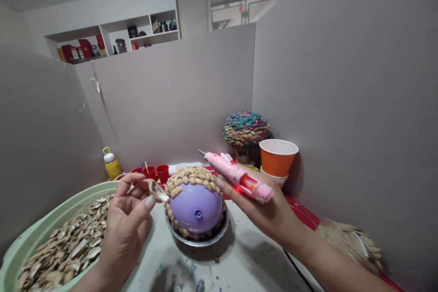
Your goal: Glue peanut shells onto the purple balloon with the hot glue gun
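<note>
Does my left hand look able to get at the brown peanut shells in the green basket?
Probably yes: your left hand is beside the basket, nothing covers the shells, though it holds a shell.

Grey partition walls [164,100] — white shelves [140,36] behind, holding red boxes [85,49].

Craft workspace: paint-spotted bench [246,255], three grey partition panels [171,105]; green basket [34,228] of peanut shells at the bench's left edge; pink glue gun [239,175]; beyond, wall shelving [137,39] with boxes and jars.
</note>
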`<state>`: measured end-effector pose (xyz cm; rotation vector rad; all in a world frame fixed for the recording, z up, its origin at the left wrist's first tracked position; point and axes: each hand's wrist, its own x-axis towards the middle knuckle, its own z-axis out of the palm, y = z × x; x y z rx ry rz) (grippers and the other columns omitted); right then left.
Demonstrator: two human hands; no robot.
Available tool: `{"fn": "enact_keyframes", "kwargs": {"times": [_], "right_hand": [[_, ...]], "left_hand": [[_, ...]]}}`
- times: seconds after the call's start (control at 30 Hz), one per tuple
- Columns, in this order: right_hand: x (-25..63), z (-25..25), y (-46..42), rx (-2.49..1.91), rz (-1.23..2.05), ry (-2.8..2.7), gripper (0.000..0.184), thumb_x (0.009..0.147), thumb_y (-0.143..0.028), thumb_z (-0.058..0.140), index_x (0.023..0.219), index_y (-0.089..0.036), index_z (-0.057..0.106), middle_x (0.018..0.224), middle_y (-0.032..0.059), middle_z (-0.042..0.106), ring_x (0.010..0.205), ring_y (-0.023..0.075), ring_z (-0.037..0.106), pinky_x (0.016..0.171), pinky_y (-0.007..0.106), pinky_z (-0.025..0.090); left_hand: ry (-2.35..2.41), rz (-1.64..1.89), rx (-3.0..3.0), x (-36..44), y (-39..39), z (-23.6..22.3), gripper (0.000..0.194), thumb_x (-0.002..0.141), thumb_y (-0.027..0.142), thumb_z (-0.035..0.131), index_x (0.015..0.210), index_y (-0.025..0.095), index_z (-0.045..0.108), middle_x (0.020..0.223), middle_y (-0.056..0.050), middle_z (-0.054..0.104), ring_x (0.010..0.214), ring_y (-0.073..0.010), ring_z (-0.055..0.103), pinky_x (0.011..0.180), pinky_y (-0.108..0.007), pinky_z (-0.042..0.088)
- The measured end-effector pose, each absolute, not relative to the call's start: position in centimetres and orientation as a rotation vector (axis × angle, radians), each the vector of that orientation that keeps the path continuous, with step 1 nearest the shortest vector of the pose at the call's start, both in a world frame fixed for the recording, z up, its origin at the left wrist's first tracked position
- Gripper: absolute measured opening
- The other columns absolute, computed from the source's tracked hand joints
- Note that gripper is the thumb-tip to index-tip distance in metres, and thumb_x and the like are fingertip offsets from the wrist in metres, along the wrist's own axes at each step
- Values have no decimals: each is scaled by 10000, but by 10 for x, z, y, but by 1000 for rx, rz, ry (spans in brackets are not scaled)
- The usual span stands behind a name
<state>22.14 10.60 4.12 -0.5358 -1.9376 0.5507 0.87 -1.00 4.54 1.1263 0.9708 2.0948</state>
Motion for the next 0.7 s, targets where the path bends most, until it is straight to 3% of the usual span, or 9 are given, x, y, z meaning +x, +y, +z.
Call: {"fn": "enact_keyframes", "kwargs": {"times": [0.17,0.37,0.57,0.7], "right_hand": [[211,29,132,-614,833,-1731,283,856,-425,621,975,-184,711,864,58,702,893,256,646,813,368,522],[198,10,148,-629,1095,-1620,312,804,-423,670,974,-166,722,937,69,724,960,263,652,919,402,497],[192,0,150,-602,1212,-1543,319,782,-426,680,961,-167,729,908,78,747,898,259,681,871,396,535],[192,1,152,-580,1230,-1499,283,769,-390,683,926,-162,745,887,71,751,889,252,684,875,383,533]], "left_hand": [[1251,1965,1348,10,-2,40,260,746,216,789,942,244,620,858,13,672,800,-114,625,741,-184,518],[1675,1746,1966,14,-4,48,169,813,221,698,950,244,601,873,-16,667,798,-175,647,760,-276,523],[1845,1190,2788,10,6,68,215,834,151,607,1012,265,569,899,-39,680,767,-209,648,692,-313,493],[1720,727,2989,3,25,77,180,857,110,522,954,245,592,856,-44,657,758,-204,622,681,-303,480]]}}
